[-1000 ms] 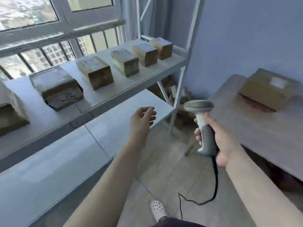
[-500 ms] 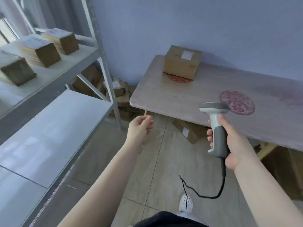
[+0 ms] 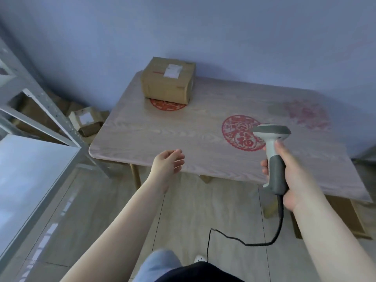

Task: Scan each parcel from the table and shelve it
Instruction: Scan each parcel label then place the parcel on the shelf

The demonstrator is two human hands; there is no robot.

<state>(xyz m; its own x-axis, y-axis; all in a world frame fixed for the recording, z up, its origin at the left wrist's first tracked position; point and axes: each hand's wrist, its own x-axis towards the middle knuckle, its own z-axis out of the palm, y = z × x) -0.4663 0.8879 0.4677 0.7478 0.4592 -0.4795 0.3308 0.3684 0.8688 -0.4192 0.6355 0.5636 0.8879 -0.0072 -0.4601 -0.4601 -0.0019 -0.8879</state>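
Nearest the camera, a dark garment and a pale trouser knee (image 3: pixel 160 261) show at the bottom edge, with a white shoe (image 3: pixel 200 259) on the tiled floor (image 3: pixel 114 210) beside them. A black cable (image 3: pixel 244 241) loops above the floor and rises to the base of the scanner (image 3: pixel 273 159). The right hand (image 3: pixel 293 176) holds the scanner by its dark grey handle, fingers curled round it and the thumb laid up the pale neck; the handle stands nearly upright, and the head faces away from the person toward the wall, out over the worktop (image 3: pixel 162 137). The left hand (image 3: pixel 168 163) hangs over the worktop's near edge, holding nothing, its fingers loosely bent and slightly apart, palm turned right.

On the worktop a round red paper-cut (image 3: pixel 238 133) lies just left of the scanner head, and a fainter, blurred one (image 3: pixel 307 115) lies further right. At the far left corner, close to the blue wall (image 3: pixel 223 37), sits the parcel (image 3: pixel 167 82), a brown carton resting on a third red disc (image 3: pixel 167 105) whose near rim peeps out. Its long axis runs roughly left to right along the wall, with a white label (image 3: pixel 173 71) on top.

To the left stands a grey metal shelf rack (image 3: pixel 36 159), and behind its leg more cartons (image 3: pixel 85 121) sit on the floor
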